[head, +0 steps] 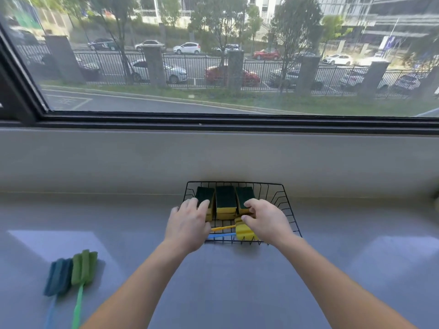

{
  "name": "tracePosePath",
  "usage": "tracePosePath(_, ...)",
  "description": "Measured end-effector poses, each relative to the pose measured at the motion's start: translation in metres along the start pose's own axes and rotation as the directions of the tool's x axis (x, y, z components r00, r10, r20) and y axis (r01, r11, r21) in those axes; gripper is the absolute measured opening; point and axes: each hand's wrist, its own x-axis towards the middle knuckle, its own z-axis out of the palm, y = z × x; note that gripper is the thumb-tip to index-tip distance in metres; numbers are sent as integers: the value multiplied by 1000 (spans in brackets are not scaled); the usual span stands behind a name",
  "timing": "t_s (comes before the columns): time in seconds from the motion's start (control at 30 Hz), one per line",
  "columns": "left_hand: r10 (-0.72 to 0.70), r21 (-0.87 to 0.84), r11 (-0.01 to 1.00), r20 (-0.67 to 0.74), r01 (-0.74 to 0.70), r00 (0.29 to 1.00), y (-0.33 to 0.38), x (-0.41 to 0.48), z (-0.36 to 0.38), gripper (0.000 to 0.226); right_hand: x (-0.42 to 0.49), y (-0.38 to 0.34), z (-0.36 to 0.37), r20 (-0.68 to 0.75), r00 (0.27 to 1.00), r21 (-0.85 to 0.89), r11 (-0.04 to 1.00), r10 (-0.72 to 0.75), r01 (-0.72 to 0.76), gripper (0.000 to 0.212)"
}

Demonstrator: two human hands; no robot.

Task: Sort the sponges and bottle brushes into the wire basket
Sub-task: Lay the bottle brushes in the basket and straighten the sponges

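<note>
As flat left hand point(187, 224) presses left green-topped yellow sponge point(204, 194), right hand point(266, 222) pinching right sponge point(244, 193), black wire basket point(268, 184) could skid.

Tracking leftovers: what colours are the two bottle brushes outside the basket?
Blue brush and green brush; head view.

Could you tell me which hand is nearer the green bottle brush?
Left. The left hand is over the basket, up and right of the green bottle brush; the right hand is farther right.
</note>
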Motion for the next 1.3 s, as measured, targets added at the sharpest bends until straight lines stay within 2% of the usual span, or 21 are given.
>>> tracePosePath(0.3, -97, 4, 995, -48, 98, 994, -27, -51, -31, 51, -24, -44, 1, 10, 991, -22, 991, -131, 131, 41)
tracePosePath(0.6, -254, 63, 965, -25, 255, 967, -91, -112, -47, 55, -37, -109, 37, 92, 963, -2, 967, -252, 253, 38)
tracePosePath(0.83, -370, 66, 927, 5, 369, 929, -129, -154, -53, 47, -43, -154, 66, 157, 939, 10, 951, -305, 308, 42)
tracePosePath(1.07, -534, 78, 845, 126, 529, 836, -181, -211, -35, 39, -55, -206, 137, 333, 909, 162, 965, -252, 208, 31)
tracePosePath(1.3, -632, 47, 767, 223, 639, 742, -233, -247, -3, 43, -71, -255, 218, 490, 858, 185, 980, -153, 69, 21)
